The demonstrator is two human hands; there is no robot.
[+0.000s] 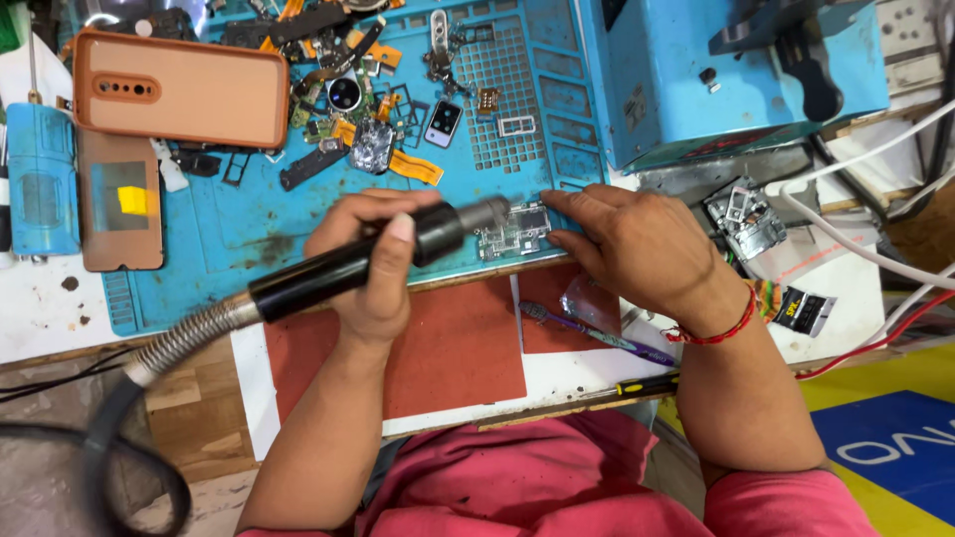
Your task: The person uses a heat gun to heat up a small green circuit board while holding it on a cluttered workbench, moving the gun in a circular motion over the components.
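Nearest the camera sit the person's pink-clothed lap and two bare forearms reaching out over the counter [60, 308]. A grey corrugated hose [184, 343] curves up from the lower left into the black handle of a hot-air tool [348, 267]. The left hand [373, 264] is wrapped around that handle, fingers curled over the top and thumb along the near side, with the metal nozzle [484, 212] pointing right.

Just past the nozzle tip lies a small phone circuit board [515, 231], resting on the near edge of the blue work mat [249, 224]. The right hand [637, 244], a red thread band at its wrist, lies flat with fingers stretched out, the fingertips pressing on the board's right end; it holds no tool.

Judged from this, the step in hand is heating a spot on the board while it is pinned in place. The next move would call for a steady nozzle close above the part, fingertips kept clear of the hot air, and something fine to lift with; a purple-handled tool [597, 336] lies near the right wrist on a red pad [458, 348], with a screwdriver [647, 383] closer to the body.

Farther off, the mat carries scattered flex cables and camera modules [348, 94], an orange phone case [184, 88] at the upper left, and a brown phone back [119, 199] below it. A blue machine [736, 70] stands at the far right, white cables [875, 149] beside it.
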